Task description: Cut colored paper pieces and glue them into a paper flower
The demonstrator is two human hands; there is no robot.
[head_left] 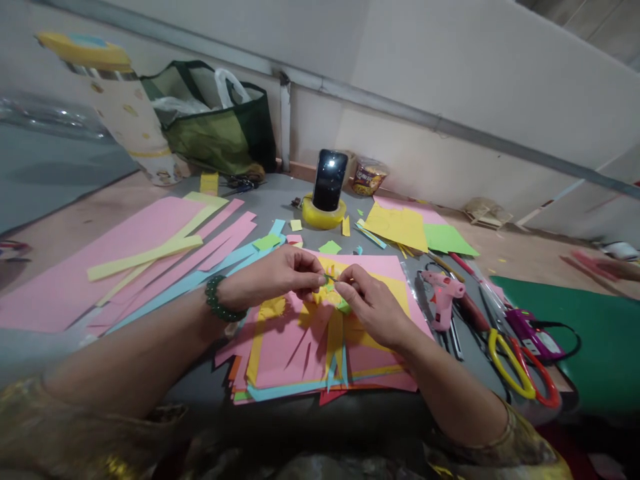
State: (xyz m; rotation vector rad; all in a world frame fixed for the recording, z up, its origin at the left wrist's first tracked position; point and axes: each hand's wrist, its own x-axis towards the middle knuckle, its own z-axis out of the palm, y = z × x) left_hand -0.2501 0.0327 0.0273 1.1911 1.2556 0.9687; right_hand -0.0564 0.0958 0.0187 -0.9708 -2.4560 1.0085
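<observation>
The narrow green strip [329,277] is above the centre of your coloured paper stack [283,343]; your left hand [293,272] and right hand [374,305] pinch it from nine and three o'clock; the phone [330,181] stands at twelve.

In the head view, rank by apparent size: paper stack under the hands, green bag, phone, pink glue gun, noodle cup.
1. Paper stack
2. Green bag
3. Phone and pink glue gun, too alike to rank
4. Noodle cup
</observation>
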